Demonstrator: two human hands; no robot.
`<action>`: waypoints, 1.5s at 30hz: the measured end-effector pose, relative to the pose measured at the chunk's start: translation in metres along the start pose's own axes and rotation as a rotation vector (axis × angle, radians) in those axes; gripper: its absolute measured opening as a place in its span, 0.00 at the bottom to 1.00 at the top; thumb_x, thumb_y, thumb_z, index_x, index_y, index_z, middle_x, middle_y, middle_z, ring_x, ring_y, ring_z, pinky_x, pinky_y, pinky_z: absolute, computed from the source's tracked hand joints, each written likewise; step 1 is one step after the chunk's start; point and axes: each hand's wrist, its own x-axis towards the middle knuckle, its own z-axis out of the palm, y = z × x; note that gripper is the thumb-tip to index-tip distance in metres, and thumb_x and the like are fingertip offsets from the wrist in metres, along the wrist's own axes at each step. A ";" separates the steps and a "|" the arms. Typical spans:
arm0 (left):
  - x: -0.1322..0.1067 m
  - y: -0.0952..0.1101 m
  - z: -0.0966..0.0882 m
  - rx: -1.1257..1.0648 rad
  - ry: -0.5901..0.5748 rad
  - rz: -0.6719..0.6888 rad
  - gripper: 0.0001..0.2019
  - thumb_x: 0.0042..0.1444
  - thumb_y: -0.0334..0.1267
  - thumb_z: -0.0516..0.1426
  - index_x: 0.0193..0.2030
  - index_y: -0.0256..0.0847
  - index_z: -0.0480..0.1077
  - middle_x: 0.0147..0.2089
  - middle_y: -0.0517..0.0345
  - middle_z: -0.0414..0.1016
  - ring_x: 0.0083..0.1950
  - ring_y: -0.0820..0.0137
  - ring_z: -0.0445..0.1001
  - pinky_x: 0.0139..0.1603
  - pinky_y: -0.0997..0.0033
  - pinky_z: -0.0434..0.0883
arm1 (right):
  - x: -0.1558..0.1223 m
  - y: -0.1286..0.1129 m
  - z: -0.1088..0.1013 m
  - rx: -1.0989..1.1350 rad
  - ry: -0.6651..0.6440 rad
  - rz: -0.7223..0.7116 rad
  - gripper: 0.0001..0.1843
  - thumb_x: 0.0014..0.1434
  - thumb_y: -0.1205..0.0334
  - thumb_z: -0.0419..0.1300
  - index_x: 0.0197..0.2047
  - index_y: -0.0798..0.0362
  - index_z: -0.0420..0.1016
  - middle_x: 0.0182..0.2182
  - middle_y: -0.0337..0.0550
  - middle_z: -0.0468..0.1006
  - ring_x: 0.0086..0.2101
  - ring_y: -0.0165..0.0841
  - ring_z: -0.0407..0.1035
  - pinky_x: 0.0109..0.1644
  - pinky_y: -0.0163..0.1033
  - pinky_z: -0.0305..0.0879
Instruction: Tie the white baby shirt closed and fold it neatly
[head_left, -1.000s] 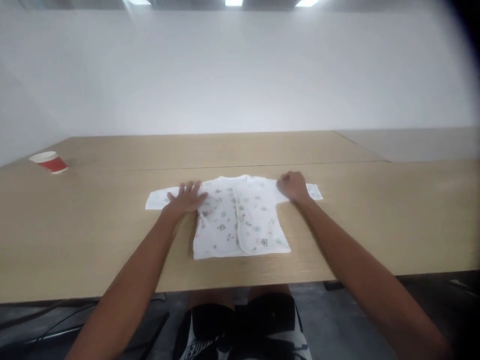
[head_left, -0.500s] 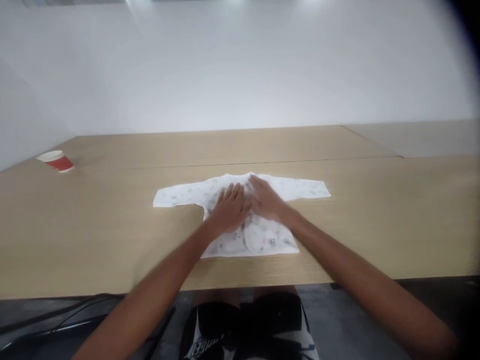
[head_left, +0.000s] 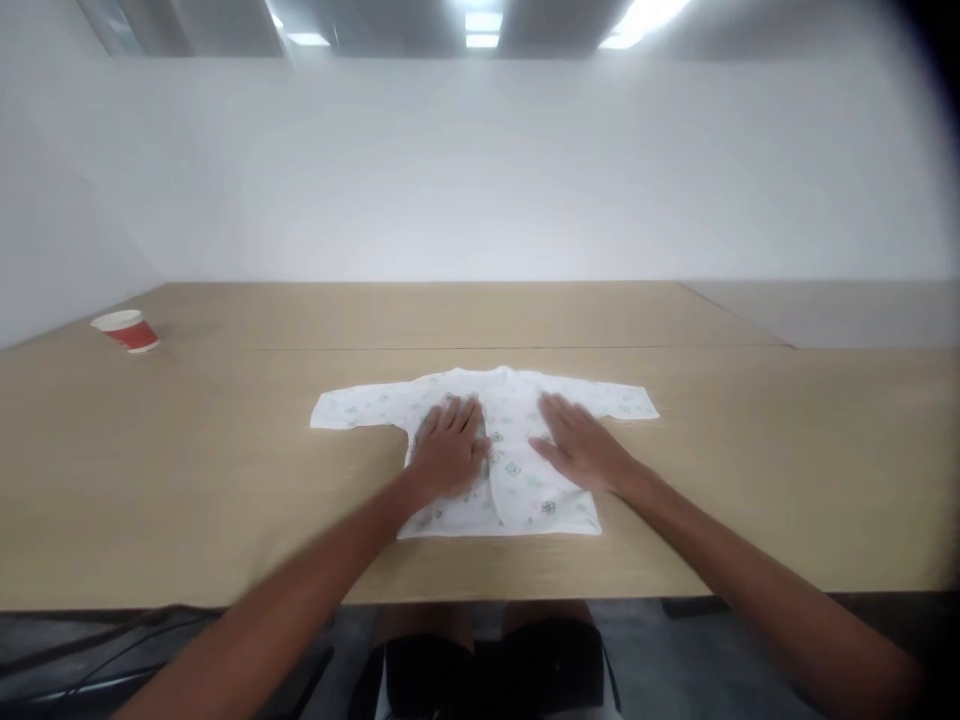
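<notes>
A small white baby jacket (head_left: 517,490) with a faint print lies spread face up on the table, both sleeves stretched out to the sides. Its front edges meet near the middle, the lower corner of one being rounded. My left hand (head_left: 450,450) rests flat on the left half of the front, fingers extended. On the right half, my right hand (head_left: 581,440) lies with its fingers stretched and thumb apart, slightly blurred. Cloth beneath both palms is hidden.
A red and white paper cup (head_left: 131,331) stands at the far left of the wooden table (head_left: 225,500). A white wall (head_left: 480,170) rises behind the table. Dark cables (head_left: 142,640) hang below the front edge at left.
My right hand has moved right and toward me, away from my left hand, across the jacket. My left hand stays on the left half. The camera view has tilted up slightly.
</notes>
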 end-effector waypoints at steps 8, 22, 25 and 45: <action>-0.078 0.013 -0.024 -0.062 -0.119 0.211 0.30 0.70 0.48 0.40 0.75 0.41 0.43 0.76 0.57 0.36 0.77 0.59 0.36 0.77 0.47 0.47 | -0.055 -0.070 -0.023 0.024 -0.061 -0.400 0.41 0.71 0.46 0.46 0.76 0.48 0.26 0.71 0.43 0.35 0.71 0.42 0.34 0.74 0.56 0.45; -0.175 -0.035 -0.041 0.065 0.260 -0.002 0.25 0.61 0.58 0.52 0.65 0.69 0.61 0.66 0.71 0.64 0.68 0.56 0.64 0.69 0.42 0.65 | -0.120 -0.023 -0.106 0.147 -0.329 -0.259 0.33 0.65 0.46 0.58 0.70 0.29 0.54 0.63 0.33 0.63 0.59 0.41 0.66 0.58 0.49 0.72; -0.138 -0.017 -0.074 -0.032 0.308 -0.108 0.24 0.62 0.60 0.46 0.58 0.58 0.71 0.61 0.65 0.71 0.64 0.58 0.67 0.68 0.48 0.66 | -0.057 -0.006 -0.114 0.266 -0.281 -0.142 0.25 0.65 0.43 0.56 0.63 0.36 0.70 0.61 0.38 0.67 0.58 0.45 0.67 0.58 0.52 0.71; 0.038 -0.109 -0.048 -0.142 0.017 -0.020 0.34 0.61 0.57 0.47 0.68 0.37 0.60 0.66 0.45 0.63 0.67 0.53 0.61 0.69 0.50 0.58 | 0.089 0.048 -0.011 0.309 0.109 0.031 0.15 0.62 0.52 0.57 0.42 0.56 0.73 0.44 0.49 0.74 0.42 0.36 0.68 0.48 0.39 0.65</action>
